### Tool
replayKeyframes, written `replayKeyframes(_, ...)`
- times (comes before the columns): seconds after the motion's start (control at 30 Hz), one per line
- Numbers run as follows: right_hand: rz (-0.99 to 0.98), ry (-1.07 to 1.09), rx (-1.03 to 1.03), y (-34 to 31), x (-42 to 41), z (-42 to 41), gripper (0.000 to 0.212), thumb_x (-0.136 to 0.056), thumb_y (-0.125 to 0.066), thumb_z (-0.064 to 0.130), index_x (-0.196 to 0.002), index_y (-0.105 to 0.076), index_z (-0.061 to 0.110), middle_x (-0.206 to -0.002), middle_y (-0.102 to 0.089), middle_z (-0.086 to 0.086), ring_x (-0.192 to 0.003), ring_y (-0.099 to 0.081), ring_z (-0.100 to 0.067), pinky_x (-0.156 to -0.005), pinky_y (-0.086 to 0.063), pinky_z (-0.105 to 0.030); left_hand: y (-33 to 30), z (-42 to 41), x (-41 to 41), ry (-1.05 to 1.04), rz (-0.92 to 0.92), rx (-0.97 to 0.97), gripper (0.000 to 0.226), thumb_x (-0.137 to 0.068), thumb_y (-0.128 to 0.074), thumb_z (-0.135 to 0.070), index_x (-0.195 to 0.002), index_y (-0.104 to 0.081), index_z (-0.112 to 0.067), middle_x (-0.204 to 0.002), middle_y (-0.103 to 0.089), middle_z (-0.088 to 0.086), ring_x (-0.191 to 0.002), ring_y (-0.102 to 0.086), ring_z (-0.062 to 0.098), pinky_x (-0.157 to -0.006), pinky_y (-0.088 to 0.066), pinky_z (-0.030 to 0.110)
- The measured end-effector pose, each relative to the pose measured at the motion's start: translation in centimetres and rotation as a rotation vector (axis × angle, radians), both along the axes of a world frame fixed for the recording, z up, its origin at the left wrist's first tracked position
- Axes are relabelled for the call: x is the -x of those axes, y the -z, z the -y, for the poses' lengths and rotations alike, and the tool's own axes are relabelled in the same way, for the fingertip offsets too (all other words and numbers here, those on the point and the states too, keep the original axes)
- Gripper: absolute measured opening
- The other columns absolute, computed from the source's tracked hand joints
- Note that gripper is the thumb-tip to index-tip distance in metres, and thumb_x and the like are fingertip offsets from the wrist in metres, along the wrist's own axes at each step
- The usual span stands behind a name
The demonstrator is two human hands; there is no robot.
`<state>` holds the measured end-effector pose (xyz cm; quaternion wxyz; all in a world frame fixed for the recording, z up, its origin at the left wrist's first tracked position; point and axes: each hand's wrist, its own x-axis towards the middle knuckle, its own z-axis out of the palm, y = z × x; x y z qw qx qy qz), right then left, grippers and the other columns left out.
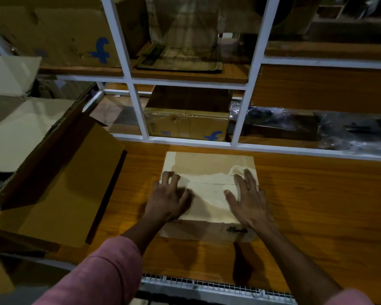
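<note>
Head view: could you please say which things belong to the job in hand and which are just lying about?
In hand: small cardboard box, left hand, right hand.
Lying about: open carton, shelved box, plastic-wrapped bundle.

Box (209, 168) print (237, 230) blurred, part hidden behind right hand (249, 203).

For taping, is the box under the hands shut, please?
Shut: the box flaps lie flat, seam closed, under left hand and right hand.
</note>
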<state>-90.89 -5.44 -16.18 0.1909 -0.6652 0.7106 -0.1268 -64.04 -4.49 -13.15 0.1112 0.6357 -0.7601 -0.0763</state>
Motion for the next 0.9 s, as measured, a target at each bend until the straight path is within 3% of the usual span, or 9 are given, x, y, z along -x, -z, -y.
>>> replayKeyframes(0.1,-0.023,0.006,-0.021,0.4,-0.1,0.5,0.082,-0.085,-0.019,0.085,-0.157,-0.009,0.047,-0.165,0.021,0.024,-0.155,-0.016,-0.035,-0.119,-0.024,-0.058,0.0,0.2,-0.2,-0.123,-0.138,-0.048,0.061,-0.095,-0.05,-0.061,-0.147,-0.034,-0.032,-0.156,-0.032,0.004,-0.135,-0.044,0.041,-0.104,-0.046,0.058)
replayKeyframes(0.23,-0.07,0.005,-0.029,-0.1,-1.0,0.7,0.083,-0.086,-0.014,0.083,-0.159,-0.003,0.046,-0.165,0.025,0.022,-0.155,-0.014,-0.033,-0.121,-0.023,-0.056,0.2,0.8,-1.0,-0.11,-0.056,-0.181,0.078,-0.097,-0.041,-0.07,-0.16,-0.009,-0.036,-0.166,-0.005,-0.002,-0.143,-0.029,0.041,-0.096,-0.052,0.05)
replayKeyframes(0.4,-0.108,0.02,-0.046,-0.3,-2.3,0.6,0.084,-0.085,-0.009,0.085,-0.159,0.003,0.045,-0.165,0.027,0.021,-0.153,-0.019,-0.036,-0.118,-0.027,-0.056,-0.4,1.4,-2.0,0.012,0.09,-0.139,0.06,-0.103,-0.034,-0.06,-0.157,-0.032,-0.034,-0.171,0.001,-0.004,-0.155,-0.013,0.031,-0.114,-0.035,0.054)
replayKeyframes(0.53,-0.13,0.048,-0.055,-0.6,-4.7,0.0,0.082,-0.089,-0.007,0.081,-0.16,0.005,0.042,-0.166,0.028,0.017,-0.156,-0.014,-0.03,-0.12,-0.022,-0.054,0.1,2.6,-3.9,-0.084,-0.028,-0.207,0.076,-0.1,-0.032,-0.069,-0.162,-0.006,-0.035,-0.171,0.011,-0.014,-0.143,-0.038,0.034,-0.106,-0.044,0.047)
replayKeyframes(0.63,-0.175,0.074,-0.061,-0.7,-6.6,-0.6,0.08,-0.092,-0.008,0.079,-0.161,0.008,0.041,-0.164,0.031,0.015,-0.157,-0.011,-0.028,-0.121,-0.019,-0.054,0.6,3.4,-5.8,-0.027,-0.018,-0.198,0.077,-0.099,-0.029,-0.069,-0.163,-0.001,-0.036,-0.17,0.015,-0.015,-0.141,-0.039,0.037,-0.106,-0.044,0.049)
replayKeyframes(0.77,-0.166,0.108,-0.052,-0.2,-8.6,-0.6,0.084,-0.088,-0.004,0.085,-0.159,0.008,0.043,-0.164,0.029,0.02,-0.153,-0.022,-0.035,-0.114,-0.032,-0.058,0.7,4.0,-8.3,0.004,-0.04,-0.222,0.077,-0.099,-0.025,-0.07,-0.163,0.001,-0.036,-0.169,0.018,-0.016,-0.135,-0.04,0.038,-0.105,-0.043,0.049)
replayKeyframes(0.9,-0.202,0.126,-0.029,0.1,-10.0,-1.2,0.085,-0.086,-0.002,0.086,-0.159,0.007,0.043,-0.166,0.024,0.019,-0.15,-0.03,-0.036,-0.11,-0.039,-0.056,0.4,3.6,-9.8,0.018,-0.048,-0.209,0.076,-0.1,-0.026,-0.069,-0.163,0.002,-0.037,-0.168,0.021,-0.019,-0.131,-0.044,0.035,-0.094,-0.047,0.043)
